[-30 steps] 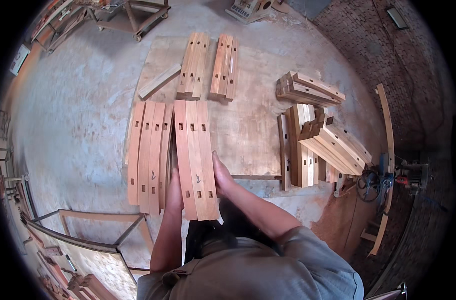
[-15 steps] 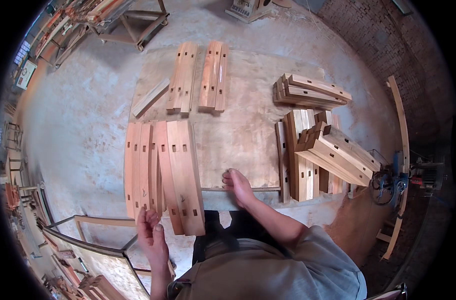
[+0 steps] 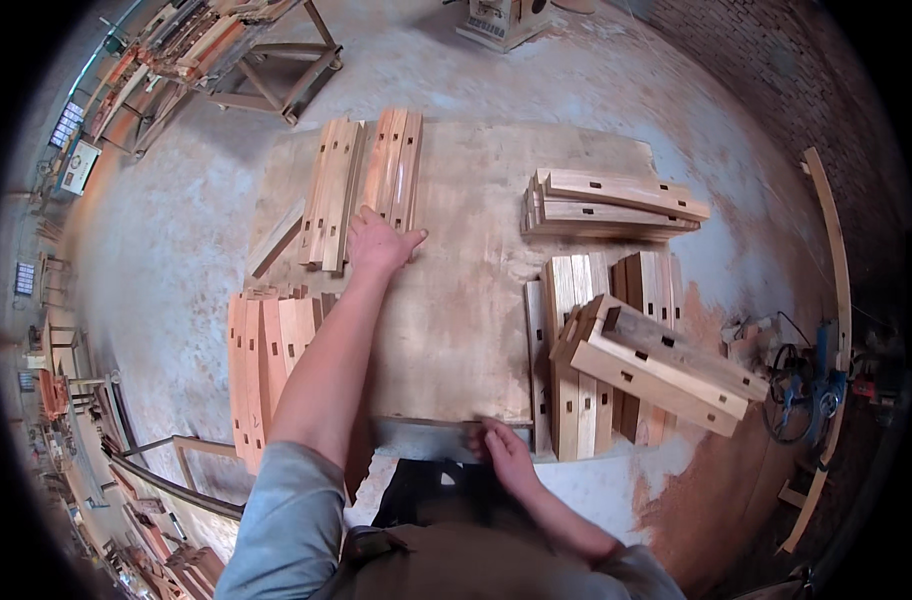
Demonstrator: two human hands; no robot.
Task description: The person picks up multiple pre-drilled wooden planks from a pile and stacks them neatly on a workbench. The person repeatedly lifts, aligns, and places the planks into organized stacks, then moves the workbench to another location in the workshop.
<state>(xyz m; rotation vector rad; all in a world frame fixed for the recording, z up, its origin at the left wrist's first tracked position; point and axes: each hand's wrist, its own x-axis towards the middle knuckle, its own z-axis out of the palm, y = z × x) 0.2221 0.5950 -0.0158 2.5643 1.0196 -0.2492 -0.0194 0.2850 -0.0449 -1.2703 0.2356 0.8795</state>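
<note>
My left hand point(image 3: 381, 247) reaches across the table to the near end of a row of light wooden pieces with mortise holes point(image 3: 393, 165). Its thumb is spread away from the fingers, and the fingertips lie over the end of the wood. Beside it lies another row of mortised pieces point(image 3: 333, 185). Close to the table's front edge, my right hand point(image 3: 508, 458) hovers with its fingers loosely curled and nothing visible in them. Under my left forearm, a stack of reddish mortised pieces point(image 3: 251, 365) is partly hidden.
On the worktable point(image 3: 456, 330), wooden stacks stand at the right point(image 3: 576, 400), with tilted pieces point(image 3: 666, 375) on top. Another stack point(image 3: 616, 205) lies at the far right, and a loose strip point(image 3: 276, 240) at the far left. A metal frame point(image 3: 186, 490) stands at my left.
My left hand has moved forward from the near-left stack to the far row of wooden pieces. The whole view has shifted, and my right hand appears nearer the table's front edge.
</note>
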